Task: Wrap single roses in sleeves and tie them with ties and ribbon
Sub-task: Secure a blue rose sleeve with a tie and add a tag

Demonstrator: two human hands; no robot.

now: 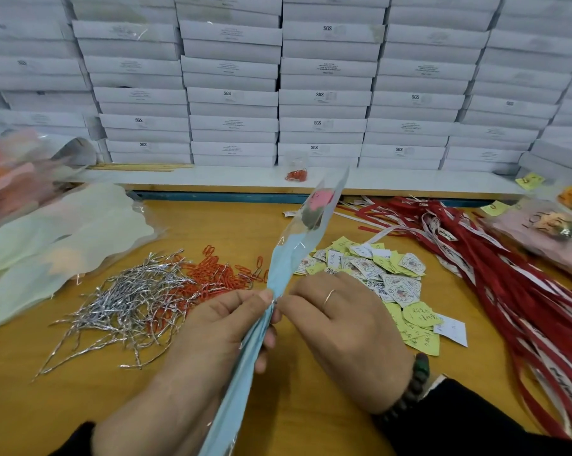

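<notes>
Many silver ties (129, 301) beside paperclips (218, 278)

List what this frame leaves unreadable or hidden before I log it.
- Silver tie at the sleeve neck: head view, covered by the fingertips of the left hand and right hand.
- Rose: blurred behind the clear film.
- Box labels: print too small.
- Wrapped flowers at the left edge: motion-blurred, cut off.
- Notes on yellow tags: illegible.

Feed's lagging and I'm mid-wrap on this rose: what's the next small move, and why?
Probably twist the silver tie closed. The left hand grips the gathered blue sleeve below the pink rose, and the right hand pinches at that same neck, where a bit of silver shows. Ribbon would follow.
</notes>
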